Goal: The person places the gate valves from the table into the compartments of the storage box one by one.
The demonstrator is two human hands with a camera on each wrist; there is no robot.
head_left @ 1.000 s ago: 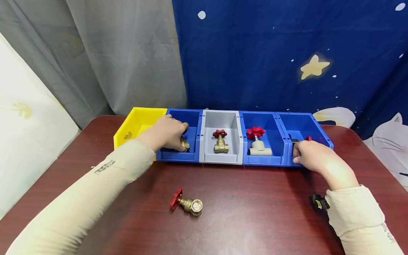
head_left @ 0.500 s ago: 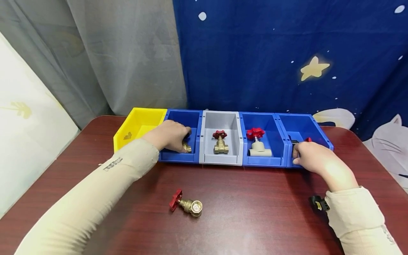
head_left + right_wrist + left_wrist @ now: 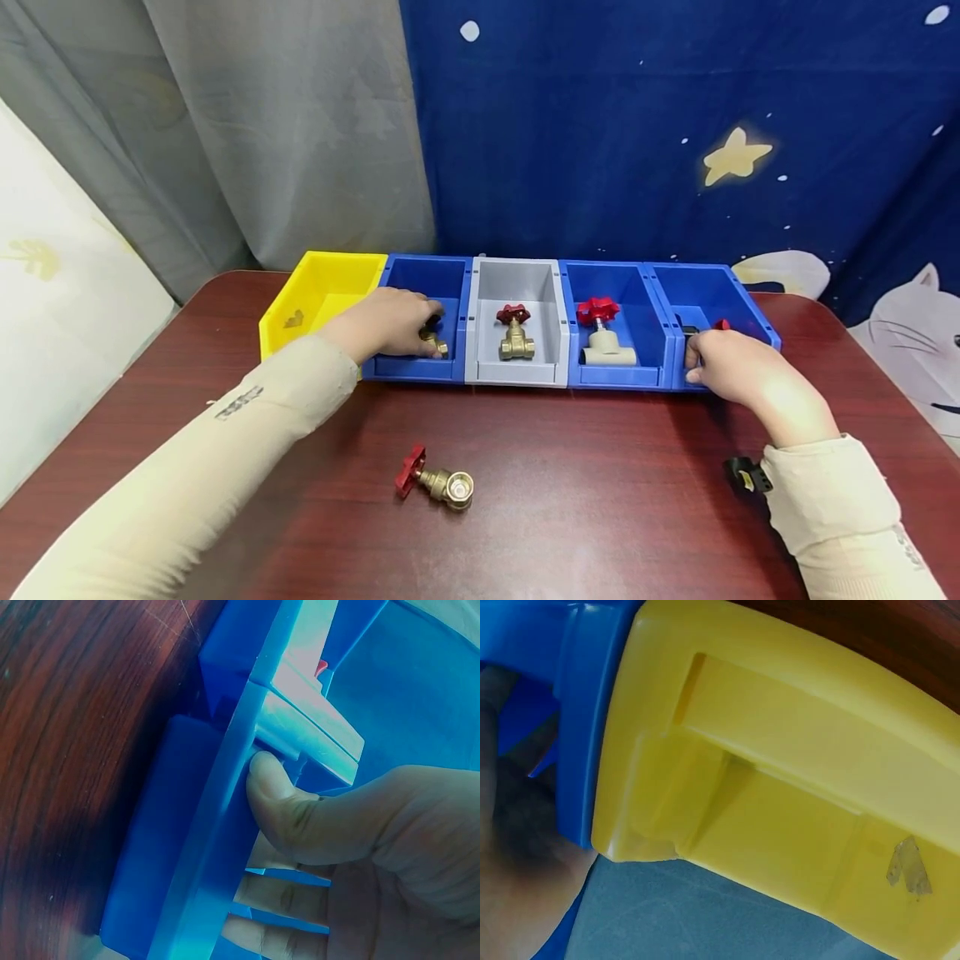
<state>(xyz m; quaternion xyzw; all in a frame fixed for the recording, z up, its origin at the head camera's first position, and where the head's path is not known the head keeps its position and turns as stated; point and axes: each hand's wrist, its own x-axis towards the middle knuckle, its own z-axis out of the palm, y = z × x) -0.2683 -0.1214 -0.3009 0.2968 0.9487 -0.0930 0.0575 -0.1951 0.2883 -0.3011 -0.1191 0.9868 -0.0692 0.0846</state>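
My left hand [image 3: 390, 321] reaches into the blue bin [image 3: 420, 369] beside the yellow one. Its fingers curl about a brass valve [image 3: 435, 340], mostly hidden under the hand. In the left wrist view, the bin wall covers most of that hand [image 3: 525, 877]. My right hand [image 3: 731, 367] grips the front wall of the rightmost blue bin [image 3: 693, 287]. The right wrist view shows its thumb [image 3: 274, 780] pressed on the outside, with the other fingers inside. A red part [image 3: 722, 324] and a dark part peek out behind this hand, their kind unclear.
A yellow bin [image 3: 292, 312] ends the row at left. The grey bin [image 3: 517, 373] holds a brass gate valve [image 3: 516, 337] with a red handwheel. Another blue bin [image 3: 622, 377] holds a beige plastic valve [image 3: 606, 346]. A red-wheeled brass valve [image 3: 442, 483] lies on the table [image 3: 562, 500].
My left hand has sunk slightly lower into its bin along with the brass valve. The right hand stays on its bin; the whole head view has shifted slightly.
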